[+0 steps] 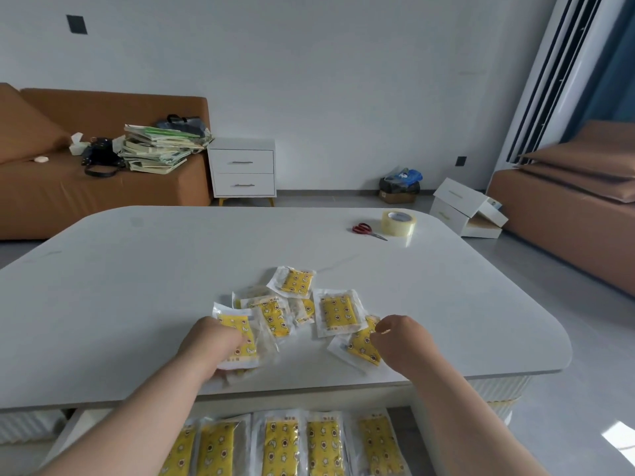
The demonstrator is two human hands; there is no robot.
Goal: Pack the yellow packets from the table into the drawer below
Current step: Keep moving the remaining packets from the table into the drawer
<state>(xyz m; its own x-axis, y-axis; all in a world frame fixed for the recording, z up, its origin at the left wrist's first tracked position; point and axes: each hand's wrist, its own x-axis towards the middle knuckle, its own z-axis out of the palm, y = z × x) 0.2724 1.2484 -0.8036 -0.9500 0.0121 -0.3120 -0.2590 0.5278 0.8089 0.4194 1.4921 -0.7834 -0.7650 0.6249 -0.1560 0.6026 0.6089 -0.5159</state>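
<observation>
Now, at the near edge of the table [137, 304], the left hand [209, 345] is gripping a packet [245, 333], the right hand [402, 341] pinching a second packet [360, 347]; laying them flat in the drawer [74, 429] looks wisest.

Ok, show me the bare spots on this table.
Bare: the table left of the packets, and the far strip between them and the scissors and tape. Crowded: near centre, where left hand and right hand grip packets.

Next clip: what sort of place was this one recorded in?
Most likely a home living room: an orange-brown sofa piled with books, a white two-drawer cabinet against the wall, and a low white table.
</observation>
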